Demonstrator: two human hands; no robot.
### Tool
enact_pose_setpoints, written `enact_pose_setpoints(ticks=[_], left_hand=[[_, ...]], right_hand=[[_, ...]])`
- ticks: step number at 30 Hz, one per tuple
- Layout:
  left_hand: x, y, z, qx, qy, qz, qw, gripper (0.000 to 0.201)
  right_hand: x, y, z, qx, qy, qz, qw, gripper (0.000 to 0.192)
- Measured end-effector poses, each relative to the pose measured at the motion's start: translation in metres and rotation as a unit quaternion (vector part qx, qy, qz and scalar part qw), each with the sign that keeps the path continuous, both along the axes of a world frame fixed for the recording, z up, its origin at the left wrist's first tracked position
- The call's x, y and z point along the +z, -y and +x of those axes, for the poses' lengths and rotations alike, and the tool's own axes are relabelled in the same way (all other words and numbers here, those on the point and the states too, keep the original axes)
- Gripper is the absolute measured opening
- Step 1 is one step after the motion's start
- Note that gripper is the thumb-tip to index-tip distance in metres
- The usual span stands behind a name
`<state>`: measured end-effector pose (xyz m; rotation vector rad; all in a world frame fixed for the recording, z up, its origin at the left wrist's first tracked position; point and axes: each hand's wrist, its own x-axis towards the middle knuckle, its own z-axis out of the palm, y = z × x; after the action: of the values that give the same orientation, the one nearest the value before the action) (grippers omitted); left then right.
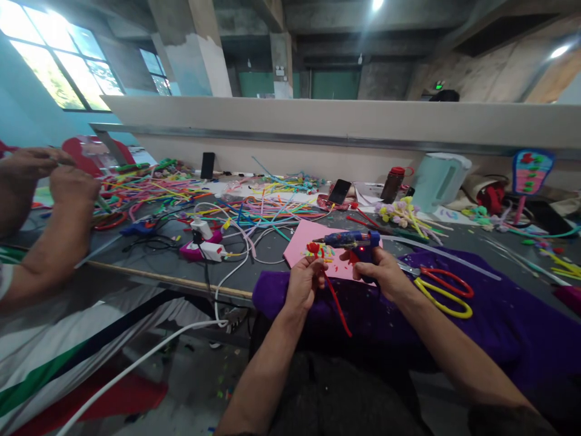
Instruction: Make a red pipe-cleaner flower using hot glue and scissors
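In my left hand [303, 280] I pinch a red pipe cleaner [336, 306], whose long end hangs down to the right. Its top is formed into a small red shape [313, 247] above my fingertips. My right hand [381, 272] is wrapped round a blue glue gun [356, 238] with a small red light on its side. The gun's nozzle points left and ends close to the red shape; whether they touch I cannot tell. Beneath both hands lies a pink sheet [305, 235] scattered with small coloured bits.
Red-and-yellow-handled scissors [442, 293] rest on a purple cloth [494, 327] at right. A white power strip [211, 251] and cables lie left, with many pipe cleaners [281, 209] behind. A teal kettle [438, 181] and brown bottle [393, 184] stand further back. Another person's hands [68, 181] work at far left.
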<state>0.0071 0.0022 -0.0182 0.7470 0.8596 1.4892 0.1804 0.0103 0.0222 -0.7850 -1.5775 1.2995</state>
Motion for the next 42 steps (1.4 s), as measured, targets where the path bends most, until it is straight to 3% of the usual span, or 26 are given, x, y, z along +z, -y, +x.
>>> enact_pose_setpoints(ticks=[5, 9, 16, 29, 42], left_hand=[[-0.001, 0.000, -0.001, 0.004, 0.006, 0.006, 1.000, 0.026], [-0.002, 0.000, 0.000, 0.010, -0.002, 0.015, 1.000, 0.025], [-0.005, 0.001, 0.002, 0.017, -0.014, 0.042, 0.999, 0.023], [-0.001, 0.002, 0.003, 0.017, -0.029, 0.025, 0.999, 0.026], [-0.002, 0.003, 0.002, 0.000, -0.022, 0.016, 1.000, 0.029]], right_hand=[[-0.006, 0.014, -0.002, -0.058, 0.078, 0.079, 0.992, 0.026], [-0.020, 0.023, -0.001, -0.118, 0.159, 0.148, 0.969, 0.025], [-0.034, 0.025, 0.002, -0.160, 0.221, 0.238, 0.932, 0.032], [-0.035, 0.027, 0.000, -0.210, 0.282, 0.292, 0.890, 0.024], [-0.039, 0.025, 0.000, -0.222, 0.274, 0.282, 0.892, 0.022]])
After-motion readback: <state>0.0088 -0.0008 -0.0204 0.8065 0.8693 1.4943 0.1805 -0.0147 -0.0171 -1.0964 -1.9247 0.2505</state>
